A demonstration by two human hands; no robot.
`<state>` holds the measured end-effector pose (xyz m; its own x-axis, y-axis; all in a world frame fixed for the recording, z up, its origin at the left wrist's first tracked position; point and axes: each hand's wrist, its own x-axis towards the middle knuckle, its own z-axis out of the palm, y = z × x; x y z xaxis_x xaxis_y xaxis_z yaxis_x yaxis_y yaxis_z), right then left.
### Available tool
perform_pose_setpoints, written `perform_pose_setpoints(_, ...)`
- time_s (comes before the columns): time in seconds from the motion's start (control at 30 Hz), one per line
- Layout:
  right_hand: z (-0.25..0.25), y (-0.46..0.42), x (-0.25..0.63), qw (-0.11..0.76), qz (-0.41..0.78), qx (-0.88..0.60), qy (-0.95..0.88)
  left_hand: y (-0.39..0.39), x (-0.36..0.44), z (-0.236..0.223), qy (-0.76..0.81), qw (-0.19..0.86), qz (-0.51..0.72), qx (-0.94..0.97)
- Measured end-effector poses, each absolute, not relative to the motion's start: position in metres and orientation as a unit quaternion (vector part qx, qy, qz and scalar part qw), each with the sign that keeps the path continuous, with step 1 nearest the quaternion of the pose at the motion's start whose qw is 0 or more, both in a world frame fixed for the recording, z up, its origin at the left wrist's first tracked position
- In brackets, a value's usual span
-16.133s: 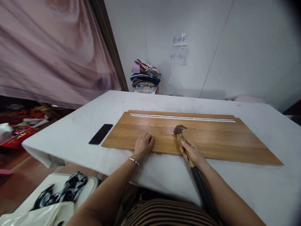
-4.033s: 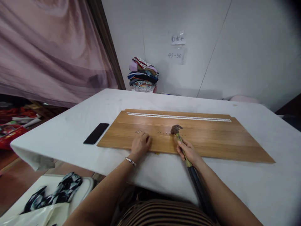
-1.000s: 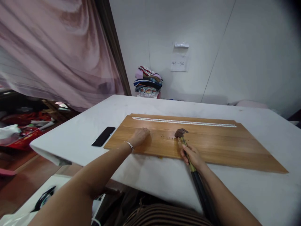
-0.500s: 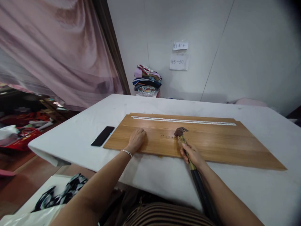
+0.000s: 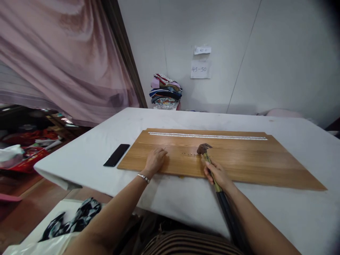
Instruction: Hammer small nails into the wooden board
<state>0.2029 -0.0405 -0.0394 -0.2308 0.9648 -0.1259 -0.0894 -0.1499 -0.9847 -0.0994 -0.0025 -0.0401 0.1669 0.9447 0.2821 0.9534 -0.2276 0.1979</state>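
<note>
Right fingers [image 5: 208, 174] — around the hammer [image 5: 223, 202].

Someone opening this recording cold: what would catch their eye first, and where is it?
Probably the claw hammer gripped in the person's right hand, its head near the middle of the wide wooden board. Next, perhaps, the black phone on the white table, just off the board's left end, and the big pink curtain at the upper left.
</note>
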Motion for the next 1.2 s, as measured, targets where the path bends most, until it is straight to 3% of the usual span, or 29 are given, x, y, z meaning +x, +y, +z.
perform_pose_setpoints(0.23, -0.034, -0.041, 0.203, 0.415, 0.612, -0.453, -0.498, -0.007, -0.082, -0.050, -0.636, -0.104, -0.324, -0.693)
perform_pose_setpoints(0.47, -0.036, -0.042, 0.204, 0.420, 0.617, -0.449, -0.491, -0.006, -0.063, -0.059, -0.644, -0.171, -0.343, -0.662)
perform_pose_setpoints(0.87, -0.038, -0.043, 0.204, 0.445, 0.626, -0.432, -0.472, -0.013, -0.063, -0.061, -0.604, -0.062, -0.280, -0.744)
perform_pose_setpoints(1.2, -0.042, -0.042, 0.203, 0.426, 0.626, -0.446, -0.477, -0.015, -0.063, -0.063, -0.596, -0.063, -0.295, -0.744)
